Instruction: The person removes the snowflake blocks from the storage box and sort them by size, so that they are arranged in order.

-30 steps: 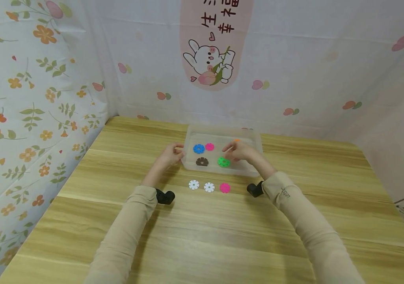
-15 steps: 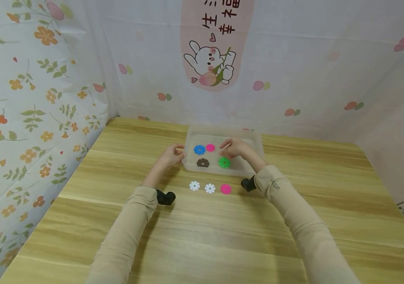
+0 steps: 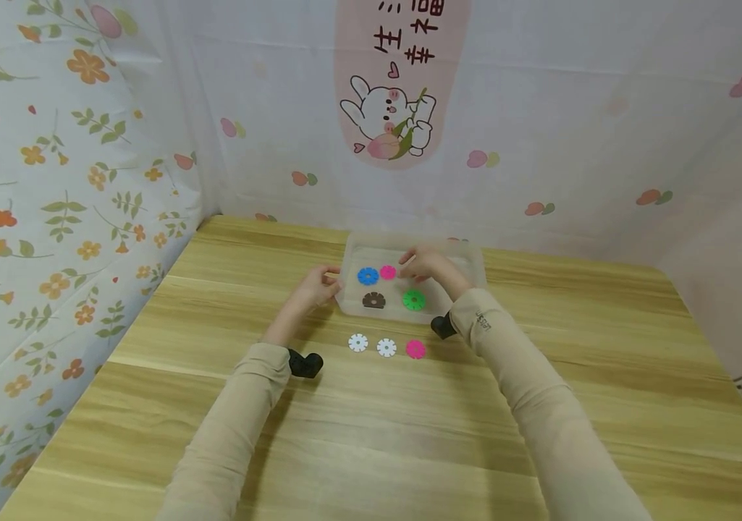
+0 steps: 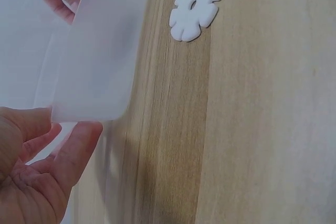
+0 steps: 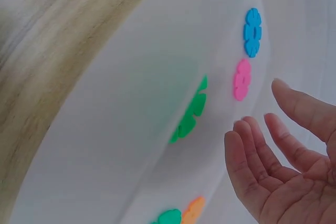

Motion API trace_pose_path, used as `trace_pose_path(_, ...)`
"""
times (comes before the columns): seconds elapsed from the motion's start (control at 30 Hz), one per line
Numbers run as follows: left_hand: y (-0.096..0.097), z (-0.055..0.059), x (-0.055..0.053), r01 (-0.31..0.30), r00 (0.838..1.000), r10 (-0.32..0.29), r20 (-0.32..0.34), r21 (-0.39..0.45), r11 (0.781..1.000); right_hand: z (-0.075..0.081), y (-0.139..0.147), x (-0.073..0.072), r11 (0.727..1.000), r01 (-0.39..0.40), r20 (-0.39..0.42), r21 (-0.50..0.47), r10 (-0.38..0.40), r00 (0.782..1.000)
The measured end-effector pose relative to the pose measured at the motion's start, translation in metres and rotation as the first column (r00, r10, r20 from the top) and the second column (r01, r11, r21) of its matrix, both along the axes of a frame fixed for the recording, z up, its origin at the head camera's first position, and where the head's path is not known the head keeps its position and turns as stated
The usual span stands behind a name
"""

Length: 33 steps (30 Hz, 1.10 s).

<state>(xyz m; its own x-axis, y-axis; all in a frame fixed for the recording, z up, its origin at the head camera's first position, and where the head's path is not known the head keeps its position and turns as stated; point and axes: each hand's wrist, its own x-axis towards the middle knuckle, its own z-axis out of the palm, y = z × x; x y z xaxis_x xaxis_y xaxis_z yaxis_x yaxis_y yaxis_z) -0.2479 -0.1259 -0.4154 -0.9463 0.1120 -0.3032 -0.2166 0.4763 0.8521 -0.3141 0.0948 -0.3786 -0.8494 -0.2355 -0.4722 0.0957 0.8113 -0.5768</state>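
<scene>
My left hand [image 3: 310,288] grips the left end of a clear plastic box [image 3: 397,313], thumb at the rim and fingers outside in the left wrist view. Over the box, my right hand [image 3: 426,264] has its fingers loosely bent with nothing between them. Its fingertips are near a pink snowflake disc [image 3: 387,272] on the box floor, with a blue disc [image 3: 363,277] beside that. Nearer the front wall lie a brown disc [image 3: 373,297] and a green disc [image 3: 413,299]. In the right wrist view, an orange disc [image 5: 193,211] and a teal disc [image 5: 169,216] show low down.
In front of the box, two white discs [image 3: 358,337] and another pink disc [image 3: 415,344] lie in a row on the wooden table [image 3: 371,434]. A patterned cloth [image 3: 266,108] hangs behind the table, and a floral one at the left.
My right hand has moved left inside the box, from above the green disc toward the pink one. My left hand stays at the box's left end.
</scene>
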Motion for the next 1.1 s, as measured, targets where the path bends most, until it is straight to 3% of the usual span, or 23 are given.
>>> trace_pose_path(0.23, -0.002, 0.003, 0.000, 0.000, 1.000, 0.000, 0.005, -0.007, 1.000, -0.007, -0.006, -0.014, 1.000, 0.026, 0.022, -0.008, -0.026, 0.999)
trace_pose_path(0.4, -0.002, 0.001, 0.000, 0.000, 1.000, 0.000, 0.004, 0.003, 1.000, -0.020, -0.008, -0.028, 0.999, 0.023, 0.016, -0.036, -0.022, 1.000)
trace_pose_path(0.53, -0.001, -0.001, 0.000, -0.004, 1.000, 0.004, -0.009, 0.009, 1.000, -0.024, -0.015, -0.032, 1.000, 0.013, 0.033, 0.005, -0.013, 0.999)
trace_pose_path(0.67, -0.001, -0.002, 0.001, -0.006, 1.000, 0.006, -0.009, 0.006, 1.000, -0.049, -0.018, -0.050, 0.998, -0.010, 0.025, 0.060, 0.008, 1.000)
trace_pose_path(0.83, 0.000, -0.003, 0.000, -0.012, 1.000, 0.012, 0.004, 0.018, 1.000, -0.101, -0.009, -0.096, 0.987, -0.121, 0.009, 0.107, 0.121, 0.993)
trace_pose_path(0.93, 0.000, -0.003, 0.000, -0.016, 1.000, 0.015, 0.005, 0.022, 1.000, -0.110, -0.010, -0.107, 0.974, -0.175, 0.034, 0.147, 0.171, 0.985)
trace_pose_path(1.1, -0.001, -0.002, 0.000, -0.014, 1.000, 0.014, 0.005, 0.022, 1.000, -0.108, -0.013, -0.108, 0.958, -0.219, 0.058, 0.183, 0.212, 0.975)
